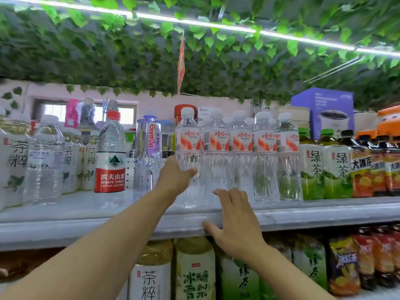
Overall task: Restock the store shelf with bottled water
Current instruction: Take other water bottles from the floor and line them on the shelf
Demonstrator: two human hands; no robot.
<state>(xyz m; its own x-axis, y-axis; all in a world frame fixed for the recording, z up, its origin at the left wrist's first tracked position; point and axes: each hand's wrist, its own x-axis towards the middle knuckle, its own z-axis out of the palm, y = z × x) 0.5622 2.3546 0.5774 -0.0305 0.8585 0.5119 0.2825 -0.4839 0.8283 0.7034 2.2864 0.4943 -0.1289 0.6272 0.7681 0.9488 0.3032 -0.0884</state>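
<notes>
A clear water bottle (187,139) with a white cap and an orange-red label stands upright on the grey top shelf (86,221). My left hand (175,177) grips its lower body from the left, the thumb wrapped across the front. To its right stands a row of several identical water bottles (240,148), touching it. My right hand (234,221) rests on the shelf's front edge just below that row, fingers over the lip and thumb under it, holding nothing.
Left of the held bottle stand a purple-tinted bottle (148,148), a red-labelled Nongfu Spring bottle (110,156), a large clear bottle (46,159) and white-labelled tea bottles. Green tea bottles (324,167) and dark drinks fill the right. More drinks sit on the shelf below. Leaf garlands hang overhead.
</notes>
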